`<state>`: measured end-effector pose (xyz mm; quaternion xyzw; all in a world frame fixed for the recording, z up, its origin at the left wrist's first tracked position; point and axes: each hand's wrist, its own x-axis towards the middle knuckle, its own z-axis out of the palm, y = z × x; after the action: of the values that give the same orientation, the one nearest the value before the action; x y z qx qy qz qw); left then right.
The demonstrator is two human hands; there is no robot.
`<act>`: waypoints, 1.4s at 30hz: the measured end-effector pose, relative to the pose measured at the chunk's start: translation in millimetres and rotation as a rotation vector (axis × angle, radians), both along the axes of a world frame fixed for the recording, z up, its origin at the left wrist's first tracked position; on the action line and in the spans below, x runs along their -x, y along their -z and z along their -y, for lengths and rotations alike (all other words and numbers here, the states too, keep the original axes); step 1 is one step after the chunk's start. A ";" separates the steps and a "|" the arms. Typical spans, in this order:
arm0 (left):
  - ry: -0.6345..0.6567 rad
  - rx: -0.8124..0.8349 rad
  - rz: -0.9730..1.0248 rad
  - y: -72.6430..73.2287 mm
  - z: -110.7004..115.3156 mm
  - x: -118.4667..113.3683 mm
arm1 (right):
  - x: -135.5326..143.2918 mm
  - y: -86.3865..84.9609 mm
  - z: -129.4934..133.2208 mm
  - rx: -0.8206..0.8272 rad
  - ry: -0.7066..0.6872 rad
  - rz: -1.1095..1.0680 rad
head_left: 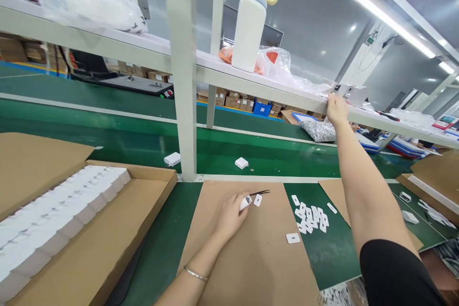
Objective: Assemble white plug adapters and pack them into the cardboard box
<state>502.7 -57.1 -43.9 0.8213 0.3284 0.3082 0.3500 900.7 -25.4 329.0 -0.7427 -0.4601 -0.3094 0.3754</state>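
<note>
My left hand, with a bracelet at the wrist, is closed round a small white housing above the cardboard sheet. Black tweezers and a white plate with a dark slot lie just right of it. Another such plate rests near the sheet's right edge. My right hand is raised to the shelf edge; its fingertips are partly hidden, and what they hold, if anything, cannot be made out. A pile of white plates lies on the green table right of the sheet.
An open carton with rows of white housings stands at the left. A white post rises behind the sheet. Two white adapters lie on the green belt. A bottle stands on the shelf.
</note>
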 end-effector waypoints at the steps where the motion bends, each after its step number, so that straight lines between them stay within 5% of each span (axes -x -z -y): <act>1: -0.004 0.004 0.004 -0.9 0.1 -0.3 | 0.9 -2.4 0.4 0.020 -0.004 0.005; 4: -0.014 0.018 0.013 -3.3 0.1 -0.9 | 24.8 5.2 3.2 -0.177 -0.026 0.085; 7: -0.027 0.031 0.035 -2.3 -1.6 -2.0 | 78.4 46.1 10.1 -0.304 -0.134 0.169; 9: -0.044 0.064 0.073 -0.1 -3.3 -3.1 | 121.3 93.7 19.8 0.021 -0.272 0.175; 11: -0.078 0.124 0.118 2.2 -5.3 -4.2 | 160.7 152.1 33.8 0.663 -0.416 0.149; 13: -0.133 0.181 0.143 3.6 -7.4 -4.7 | 191.5 212.0 49.9 0.952 -0.475 0.079; 16: -0.206 0.227 0.170 3.6 -10.4 -3.8 | 219.5 281.9 70.9 1.117 -0.430 -0.027; 19: -0.223 0.278 0.244 0.6 -11.7 -1.5 | 228.9 313.8 83.3 1.117 -0.374 -0.103; 25: -0.182 0.452 0.333 -13.5 -8.8 3.5 | 221.7 310.8 92.9 1.063 -0.408 -0.266; 31: -0.141 0.468 0.325 -18.7 -7.0 6.6 | 227.1 282.5 95.3 0.652 -0.855 -0.606; 42: -0.037 0.445 0.605 -2.1 -12.3 2.3 | 256.5 264.5 84.2 0.682 -1.026 -0.709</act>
<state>500.4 -44.8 -41.8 0.5909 0.2837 0.4643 0.5956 644.2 -109.7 64.4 -0.5646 -0.6729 0.3279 0.3476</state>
